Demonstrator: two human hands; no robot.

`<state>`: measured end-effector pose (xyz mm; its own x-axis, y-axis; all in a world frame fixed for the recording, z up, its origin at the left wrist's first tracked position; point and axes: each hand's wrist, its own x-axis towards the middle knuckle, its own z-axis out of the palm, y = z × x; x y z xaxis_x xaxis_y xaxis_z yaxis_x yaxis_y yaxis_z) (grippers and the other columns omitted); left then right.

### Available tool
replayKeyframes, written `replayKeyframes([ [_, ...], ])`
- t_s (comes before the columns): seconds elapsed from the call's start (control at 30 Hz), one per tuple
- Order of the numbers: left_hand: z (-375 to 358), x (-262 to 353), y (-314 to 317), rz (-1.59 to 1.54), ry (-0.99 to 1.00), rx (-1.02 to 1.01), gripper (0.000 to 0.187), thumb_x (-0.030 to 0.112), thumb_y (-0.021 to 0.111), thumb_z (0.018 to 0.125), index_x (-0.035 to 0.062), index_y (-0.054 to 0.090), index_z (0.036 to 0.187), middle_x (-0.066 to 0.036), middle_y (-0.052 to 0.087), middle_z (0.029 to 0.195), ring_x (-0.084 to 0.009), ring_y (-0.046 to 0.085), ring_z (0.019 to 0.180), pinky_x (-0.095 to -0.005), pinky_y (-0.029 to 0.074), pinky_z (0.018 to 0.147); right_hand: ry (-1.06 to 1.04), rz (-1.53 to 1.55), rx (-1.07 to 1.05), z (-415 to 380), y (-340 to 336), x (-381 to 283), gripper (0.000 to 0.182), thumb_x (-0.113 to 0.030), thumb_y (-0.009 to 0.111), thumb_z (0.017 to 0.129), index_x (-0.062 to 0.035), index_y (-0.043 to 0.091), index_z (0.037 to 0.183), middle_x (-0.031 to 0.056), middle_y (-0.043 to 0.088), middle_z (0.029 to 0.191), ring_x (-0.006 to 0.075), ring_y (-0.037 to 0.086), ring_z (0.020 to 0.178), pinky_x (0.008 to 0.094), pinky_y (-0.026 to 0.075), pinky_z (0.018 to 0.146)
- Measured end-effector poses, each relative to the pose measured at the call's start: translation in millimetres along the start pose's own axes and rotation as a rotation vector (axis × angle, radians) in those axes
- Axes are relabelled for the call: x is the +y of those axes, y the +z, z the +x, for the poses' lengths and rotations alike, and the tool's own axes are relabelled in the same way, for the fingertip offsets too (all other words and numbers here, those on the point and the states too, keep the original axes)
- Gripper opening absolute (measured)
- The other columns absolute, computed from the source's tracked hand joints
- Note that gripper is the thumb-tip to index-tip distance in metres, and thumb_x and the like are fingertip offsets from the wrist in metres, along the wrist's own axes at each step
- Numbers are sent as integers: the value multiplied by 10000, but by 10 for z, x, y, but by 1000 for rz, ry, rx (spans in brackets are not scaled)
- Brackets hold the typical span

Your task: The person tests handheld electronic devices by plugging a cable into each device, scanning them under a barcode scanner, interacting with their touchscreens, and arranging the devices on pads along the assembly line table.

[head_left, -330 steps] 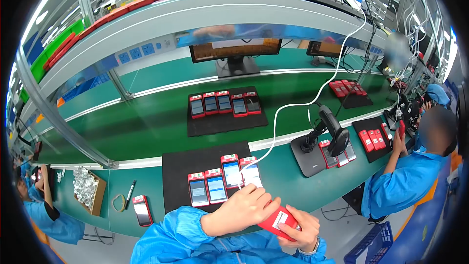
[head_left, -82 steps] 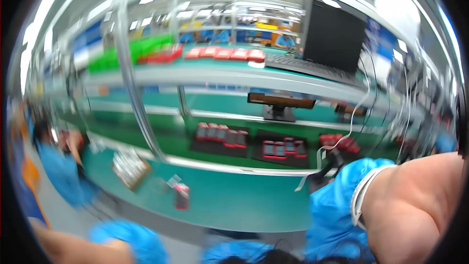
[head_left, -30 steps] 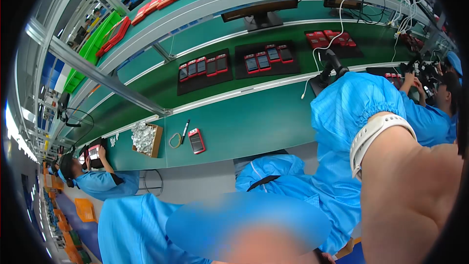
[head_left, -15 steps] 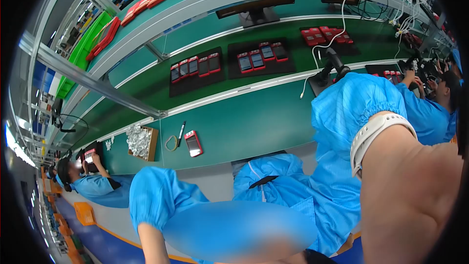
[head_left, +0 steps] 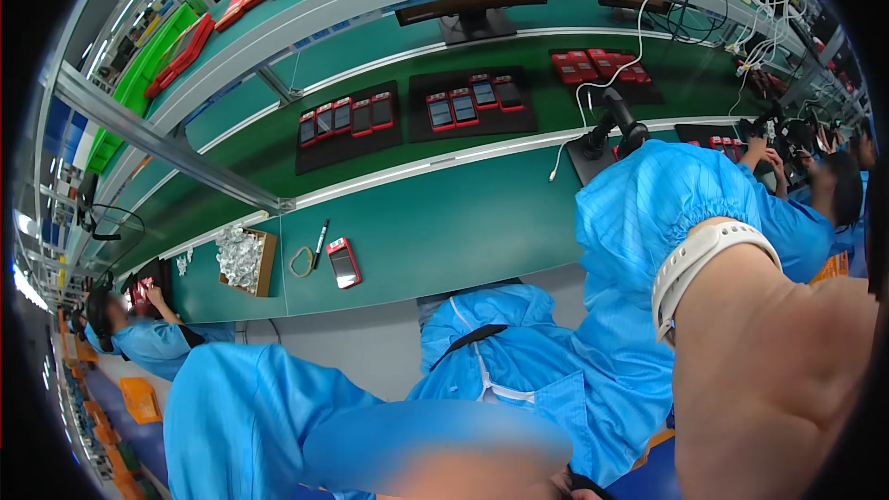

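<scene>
Compared with half a second ago, the green bench (head_left: 444, 231) has slid slightly up and to the left of the frame, and the left sleeve (head_left: 250, 417) now fills more of the lower left corner. The right forearm (head_left: 769, 361), with a white wristband (head_left: 704, 264), is raised close to the camera at the right edge. The right hand lies beyond the frame, so its grip cannot be told. The left hand is hidden behind a blurred patch at lower centre, and its state cannot be told either.

Neither arm is over the bench. A lone red handheld terminal (head_left: 343, 262) lies flat, screen up, near the front edge at centre left, untouched. Just beside it are a marker pen (head_left: 320, 233) and a loop of band (head_left: 302, 262). A cardboard box of shiny small parts (head_left: 243, 259) sits further left. Two black mats on the rear shelf carry rows of red terminals (head_left: 344, 117) (head_left: 472, 93). A scanner stand (head_left: 611, 116) with a white cable (head_left: 639, 32) stands at upper right. Co-workers in blue sit at far left (head_left: 139, 338) and far right (head_left: 815, 204).

Judged from this, the work is between handlings, with the body turned away from the bench. Picking up the lone terminal would call for levelling the view and bringing a free hand down over it.
</scene>
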<state>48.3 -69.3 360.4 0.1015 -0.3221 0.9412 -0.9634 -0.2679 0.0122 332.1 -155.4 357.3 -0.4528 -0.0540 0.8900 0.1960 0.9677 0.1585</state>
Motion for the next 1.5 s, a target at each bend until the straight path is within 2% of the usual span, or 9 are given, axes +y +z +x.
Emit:
replayKeyframes([
  [0.43, -105, 64, 60, 66, 70, 93, 49, 42, 660, 919, 49, 708, 919, -30, 686, 920, -172, 663, 879, -339, 590, 837, 15, -14, -9, -35, -108, -42, 474, -130, 569, 899, 16, 616, 1348, 268, 664, 1288, 409, 675, 1156, 512, 547, 984],
  [0.53, -193, 306, 150, 181, 176, 197, 35, 48, 673, 913, 60, 707, 913, -12, 688, 908, -154, 661, 869, -322, 591, 831, 20, -11, -6, -34, -72, -50, 475, -124, 571, 894, 16, 617, 1346, 268, 665, 1287, 409, 676, 1153, 512, 548, 981],
  [0.67, -319, 349, 118, 357, 443, 472, 23, 55, 692, 906, 74, 705, 905, 13, 690, 893, -130, 658, 856, -298, 593, 823, 31, -19, -24, 16, -11, -60, 478, -116, 575, 887, 15, 618, 1344, 268, 666, 1284, 409, 678, 1150, 512, 551, 977],
  [0.7, -404, 268, -49, 383, 267, 386, 14, 84, 667, 930, 78, 680, 933, 22, 659, 872, -124, 631, 819, -296, 588, 810, 32, -21, -27, 18, 15, -65, 478, -114, 576, 885, 14, 618, 1344, 268, 666, 1284, 409, 679, 1149, 512, 552, 976],
  [0.73, -419, 107, -154, 231, 44, 273, 36, 70, 664, 906, 83, 690, 927, 25, 670, 889, -113, 643, 849, -311, 595, 843, 37, -24, -23, 22, 36, -64, 479, -112, 577, 883, 14, 618, 1343, 268, 667, 1283, 409, 679, 1148, 512, 552, 975],
  [0.9, -53, -292, -312, -384, -22, -146, 289, -9, 447, 964, 43, 730, 997, -63, 695, 974, -193, 674, 957, -388, 601, 931, 51, -37, -31, 19, 95, -64, 482, -101, 582, 875, 13, 619, 1341, 268, 668, 1280, 410, 681, 1144, 512, 555, 970],
  [1.0, 55, -88, -245, -424, -81, -132, 198, 43, 546, 1006, -17, 727, 951, -189, 655, 1129, -327, 649, 1102, -540, 529, 1018, 71, -43, -35, -3, 66, -30, 484, -95, 584, 869, 12, 620, 1340, 268, 669, 1278, 410, 683, 1141, 511, 557, 967],
  [1.03, 53, -300, -224, -332, 65, -145, 337, 14, 392, 1025, 17, 727, 1058, -105, 708, 1079, -246, 667, 1064, -452, 574, 996, 78, -49, -34, -22, 74, -8, 484, -93, 585, 867, 12, 620, 1339, 268, 669, 1278, 410, 683, 1140, 511, 558, 966],
  [1.5, -71, -363, -314, -170, 15, -10, 296, 56, 424, 1032, 24, 704, 1121, -113, 695, 1141, -263, 653, 1112, -463, 538, 1033, 91, -79, -55, -5, -30, -31, 496, -64, 598, 843, 9, 624, 1332, 268, 672, 1270, 411, 690, 1128, 511, 567, 953],
])
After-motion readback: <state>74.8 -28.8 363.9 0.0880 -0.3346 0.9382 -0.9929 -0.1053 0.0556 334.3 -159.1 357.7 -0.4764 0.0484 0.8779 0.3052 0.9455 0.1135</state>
